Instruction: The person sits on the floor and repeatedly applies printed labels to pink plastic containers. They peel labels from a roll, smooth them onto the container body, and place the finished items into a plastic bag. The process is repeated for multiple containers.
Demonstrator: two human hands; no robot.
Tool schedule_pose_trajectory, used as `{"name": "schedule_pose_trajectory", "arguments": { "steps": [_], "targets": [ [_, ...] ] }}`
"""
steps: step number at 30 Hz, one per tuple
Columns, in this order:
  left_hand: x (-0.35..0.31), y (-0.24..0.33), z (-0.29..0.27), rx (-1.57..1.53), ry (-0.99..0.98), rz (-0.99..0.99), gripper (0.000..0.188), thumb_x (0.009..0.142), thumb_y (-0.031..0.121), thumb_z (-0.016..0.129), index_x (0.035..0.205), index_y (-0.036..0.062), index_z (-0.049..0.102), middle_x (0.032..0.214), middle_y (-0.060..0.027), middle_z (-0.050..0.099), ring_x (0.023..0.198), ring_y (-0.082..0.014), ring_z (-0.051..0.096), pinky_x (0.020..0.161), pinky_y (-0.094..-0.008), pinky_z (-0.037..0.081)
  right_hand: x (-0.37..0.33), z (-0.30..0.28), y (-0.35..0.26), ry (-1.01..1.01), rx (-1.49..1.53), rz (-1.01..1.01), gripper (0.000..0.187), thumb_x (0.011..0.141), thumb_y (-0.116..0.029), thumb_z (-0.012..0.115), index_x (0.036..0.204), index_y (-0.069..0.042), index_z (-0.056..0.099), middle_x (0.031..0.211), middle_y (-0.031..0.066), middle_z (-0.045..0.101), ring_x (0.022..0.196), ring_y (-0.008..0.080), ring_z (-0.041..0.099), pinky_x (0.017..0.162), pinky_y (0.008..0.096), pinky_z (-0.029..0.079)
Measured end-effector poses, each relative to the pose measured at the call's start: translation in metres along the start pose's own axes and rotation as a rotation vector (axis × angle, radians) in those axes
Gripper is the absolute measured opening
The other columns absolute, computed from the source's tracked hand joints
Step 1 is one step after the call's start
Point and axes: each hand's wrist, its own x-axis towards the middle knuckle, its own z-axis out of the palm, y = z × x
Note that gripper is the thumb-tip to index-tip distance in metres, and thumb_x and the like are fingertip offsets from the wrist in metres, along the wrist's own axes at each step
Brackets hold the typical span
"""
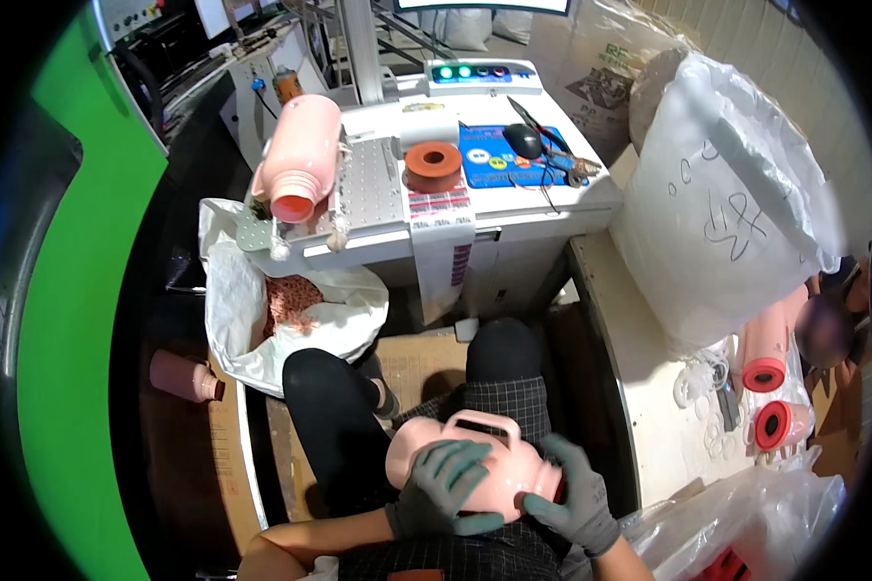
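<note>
A pink plastic jug [497, 481] with a loop handle and a threaded neck lies on its side across my lap, its mouth toward the right. My left hand [443, 484], in a grey and green glove, is wrapped over the jug's body. At the neck, my gloved right hand [578, 499] grips the rim with its thumb in front; some of its fingers are hidden or blurred. Another pink jug [302, 160] of the same kind lies on the perforated metal plate [371, 184] of the white bench, its open mouth facing me.
An open white sack [233, 320] holds pink scraps. Lower left lies another pink jug [179, 376]. On the bench are an orange-brown tape roll [433, 167], pliers [581, 167] and a black mouse [523, 141]. A tall white sack [717, 213] and pink cylindrical parts [765, 349] occupy the right side.
</note>
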Motion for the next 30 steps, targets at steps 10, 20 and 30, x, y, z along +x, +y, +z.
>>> {"name": "schedule_pose_trajectory", "arguments": {
  "steps": [10, 20, 30],
  "targets": [
    [0.108, -0.242, -0.004, -0.795, 0.413, -0.686, 0.065, 0.099, 0.02, 0.073, 0.151, -0.0029, 0.043, 0.141, -0.0142, 0.058, 0.126, -0.0242, 0.057, 0.109, -0.0358, 0.045, 0.026, 0.028, 0.021, -0.057, -0.252, -0.609, 0.081, 0.085, -0.035, 0.074, 0.159, -0.028, 0.045, 0.154, 0.0143, 0.044, 0.13, 0.04, 0.051, 0.106, 0.0476, 0.044],
    [0.181, -0.268, 0.015, -0.74, 0.091, -0.648, 0.039, 0.091, 0.018, 0.079, 0.123, -0.002, 0.07, 0.115, -0.0064, 0.074, 0.101, -0.0173, 0.068, 0.088, -0.0329, 0.054, 0.15, 0.002, 0.013, 0.084, 0.717, -0.072, 0.029, 0.099, -0.012, 0.069, 0.125, 0.0, 0.068, 0.111, 0.0053, 0.07, 0.098, 0.011, 0.064, 0.087, 0.0295, 0.055],
    [0.157, -0.203, -0.007, -0.582, 0.277, -0.615, 0.048, 0.092, 0.019, 0.074, 0.131, -0.0039, 0.059, 0.117, -0.0078, 0.067, 0.1, -0.0161, 0.064, 0.086, -0.0283, 0.053, 0.332, 0.06, 0.049, -0.264, 1.188, 0.131, 0.037, 0.091, -0.003, 0.069, 0.128, 0.003, 0.063, 0.107, 0.011, 0.071, 0.085, 0.0145, 0.067, 0.077, 0.0296, 0.056]
  ]
}}
